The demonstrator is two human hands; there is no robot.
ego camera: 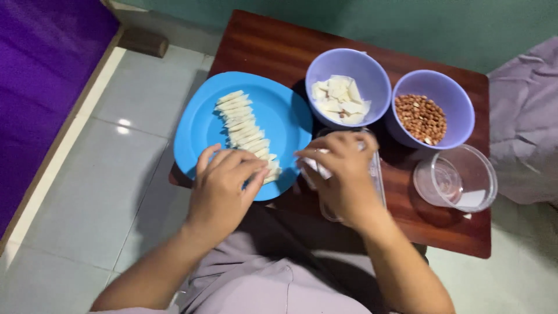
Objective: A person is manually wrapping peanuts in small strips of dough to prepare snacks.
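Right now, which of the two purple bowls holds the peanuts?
The right-hand purple bowl, nearest the clear lid, holds brown peanuts. The other purple bowl, beside the blue plate, holds flat white pieces.

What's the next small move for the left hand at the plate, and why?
Probably set the piece at the near end of the row of folded white pieces on the blue plate: the left hand rests there with curled fingers, while the right hand pinches a white wrapper.

The right hand [343,174] covers most of a clear container [378,174] at centre frame; its contents stay hidden (perhaps a white piece is pinched). The left hand [224,186] hides the lowest folded strips [247,131].
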